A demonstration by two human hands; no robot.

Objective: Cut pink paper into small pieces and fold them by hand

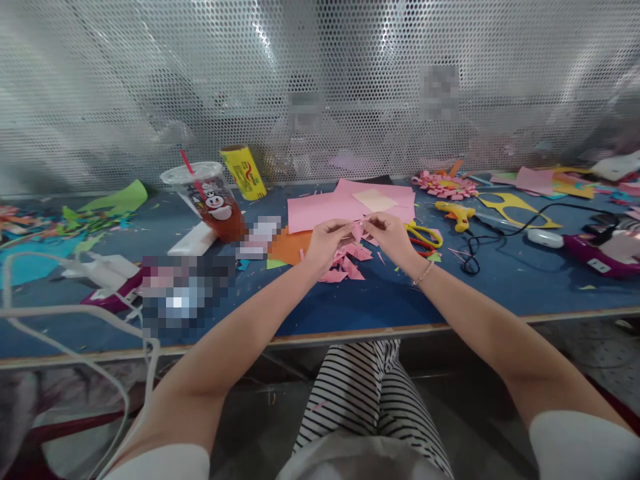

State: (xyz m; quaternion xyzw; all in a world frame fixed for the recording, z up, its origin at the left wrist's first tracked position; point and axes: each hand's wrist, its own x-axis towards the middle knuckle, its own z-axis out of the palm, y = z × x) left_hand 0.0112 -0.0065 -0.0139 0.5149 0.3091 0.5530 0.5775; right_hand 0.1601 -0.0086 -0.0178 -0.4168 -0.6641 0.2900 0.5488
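Observation:
Between my two hands is a small pink paper piece, pinched by the fingertips above the blue table. My left hand is closed on its left side, and my right hand is closed on its right side. Just below them lies a pile of cut pink paper pieces. Behind the hands are large pink sheets with a cream sheet on top. Orange paper sits beside my left hand. Yellow-handled scissors rest right of my right hand.
A plastic cup with a red straw and a yellow roll stand at the left. White cables hang over the left edge. At the right lie a yellow glue gun, a pink paper flower and a black cord. Perforated metal rises behind.

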